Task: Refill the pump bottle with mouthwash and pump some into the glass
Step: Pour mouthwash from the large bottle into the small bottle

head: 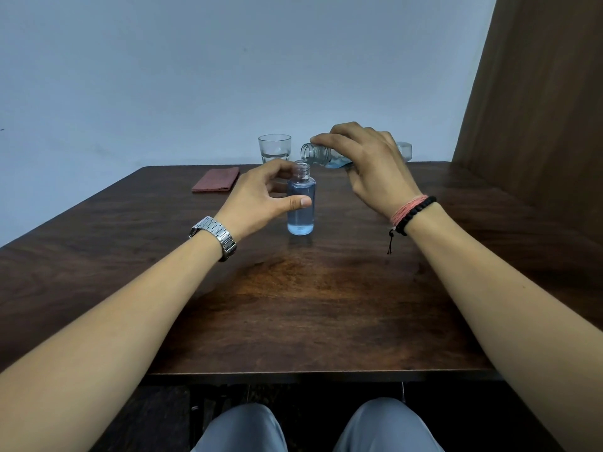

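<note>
A small clear bottle stands upright in the middle of the table, its neck uncapped, nearly full of blue liquid. My left hand curls around its left side, thumb against the front of the bottle. My right hand grips a larger clear mouthwash bottle held almost level, its open mouth just above and to the right of the small bottle's neck, a little blue liquid pooled inside. An empty drinking glass stands behind, near the wall. The pump top is not in view.
A folded reddish cloth lies at the far left of the dark wooden table. A brown curtain hangs at the right. My knees show below the table's front edge.
</note>
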